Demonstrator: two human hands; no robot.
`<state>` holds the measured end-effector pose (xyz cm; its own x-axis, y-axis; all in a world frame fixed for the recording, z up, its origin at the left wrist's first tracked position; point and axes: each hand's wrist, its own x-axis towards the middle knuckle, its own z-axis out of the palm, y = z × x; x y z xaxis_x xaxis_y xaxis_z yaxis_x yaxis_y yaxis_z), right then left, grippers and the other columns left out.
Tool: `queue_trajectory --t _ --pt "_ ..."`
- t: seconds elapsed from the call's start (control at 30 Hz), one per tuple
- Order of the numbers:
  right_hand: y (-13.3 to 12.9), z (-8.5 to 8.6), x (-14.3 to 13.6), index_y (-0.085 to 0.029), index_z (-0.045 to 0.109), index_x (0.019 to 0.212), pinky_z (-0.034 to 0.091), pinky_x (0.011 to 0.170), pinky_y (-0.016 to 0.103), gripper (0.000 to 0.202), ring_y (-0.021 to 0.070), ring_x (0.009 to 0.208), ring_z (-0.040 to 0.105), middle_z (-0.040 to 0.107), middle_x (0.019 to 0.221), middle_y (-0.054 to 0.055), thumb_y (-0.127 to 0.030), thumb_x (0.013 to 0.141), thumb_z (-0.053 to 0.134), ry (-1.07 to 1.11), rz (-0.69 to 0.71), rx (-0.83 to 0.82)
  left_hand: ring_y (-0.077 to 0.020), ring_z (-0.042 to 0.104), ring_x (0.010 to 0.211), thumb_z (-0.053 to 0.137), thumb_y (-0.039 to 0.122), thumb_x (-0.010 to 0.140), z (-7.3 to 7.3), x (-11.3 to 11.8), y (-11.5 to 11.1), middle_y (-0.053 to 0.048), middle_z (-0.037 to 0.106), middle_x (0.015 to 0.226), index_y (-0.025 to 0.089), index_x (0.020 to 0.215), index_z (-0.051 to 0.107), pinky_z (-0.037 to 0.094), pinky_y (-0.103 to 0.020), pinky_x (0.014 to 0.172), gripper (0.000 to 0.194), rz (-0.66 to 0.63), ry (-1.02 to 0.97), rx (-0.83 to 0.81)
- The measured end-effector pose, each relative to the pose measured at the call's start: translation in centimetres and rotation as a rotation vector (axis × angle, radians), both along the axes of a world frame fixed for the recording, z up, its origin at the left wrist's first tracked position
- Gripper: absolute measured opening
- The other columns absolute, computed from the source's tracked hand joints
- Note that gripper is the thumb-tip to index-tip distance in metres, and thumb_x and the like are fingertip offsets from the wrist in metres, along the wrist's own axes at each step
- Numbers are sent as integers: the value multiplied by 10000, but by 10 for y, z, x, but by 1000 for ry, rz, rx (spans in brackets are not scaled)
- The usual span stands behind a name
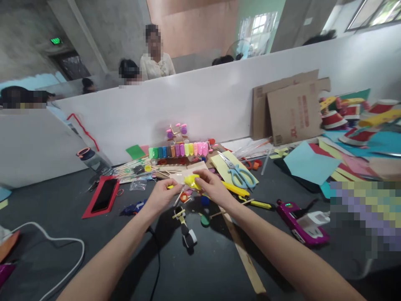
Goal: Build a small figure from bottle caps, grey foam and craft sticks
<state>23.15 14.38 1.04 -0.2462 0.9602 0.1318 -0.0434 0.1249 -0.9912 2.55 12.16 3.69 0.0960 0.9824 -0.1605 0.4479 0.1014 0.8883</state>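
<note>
My right hand pinches a small bright yellow packet of modelling clay above the middle of the table. Just left of it, my left hand is closed at thumb and fingertips, with a bit of yellow showing between them. Below the hands lies a small black-and-white figure with a stick across one end. A green disc and a blue piece sit beside it. Behind the hands stretches a row of coloured clay packets.
Blue-handled scissors lie on yellow paper, near a yellow utility knife. A wooden strip runs toward me. At left are a phone and a bottle; a purple device is at right. Cardboard leans on the white partition.
</note>
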Motion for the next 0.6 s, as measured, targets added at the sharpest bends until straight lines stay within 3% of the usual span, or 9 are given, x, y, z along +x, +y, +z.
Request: queue_trajectory --t 0.1,0.17,0.33,0.47,0.6 --pt "14 4 -10 -200 557 1198 558 626 254 404 153 808 661 628 1053 68 -335 829 650 -40 19 10 -203 665 890 636 347 932 0 -38 19 -52 670 1052 131 1073 650 580 -364 755 258 122 43 -19" --pt "19 4 -16 -187 575 1177 566 652 263 378 162 841 674 635 1079 86 -324 833 652 -75 37 17 -229 662 957 639 344 930 -1 -63 30 -67 658 1136 139 1141 638 581 -393 795 295 196 34 -45" --pt "15 -6 -26 -163 655 1016 573 644 279 263 168 768 674 693 928 71 -373 859 628 -163 95 53 -270 641 1051 642 348 925 -5 -102 36 -81 627 1236 149 1209 619 568 -441 862 347 395 -102 -59" --pt "2 -1 -30 -151 673 994 575 712 308 235 171 779 663 707 900 70 -346 891 591 -215 82 162 -242 646 1030 625 346 940 7 -96 22 -95 626 1230 158 1227 601 570 -438 854 344 510 -348 28" --pt "-11 26 -46 -155 606 1229 532 949 395 355 219 1083 637 657 1210 133 -355 945 532 -209 29 362 -207 669 982 608 274 945 28 -47 -4 -90 670 1145 141 1160 628 578 -381 813 254 478 -683 67"
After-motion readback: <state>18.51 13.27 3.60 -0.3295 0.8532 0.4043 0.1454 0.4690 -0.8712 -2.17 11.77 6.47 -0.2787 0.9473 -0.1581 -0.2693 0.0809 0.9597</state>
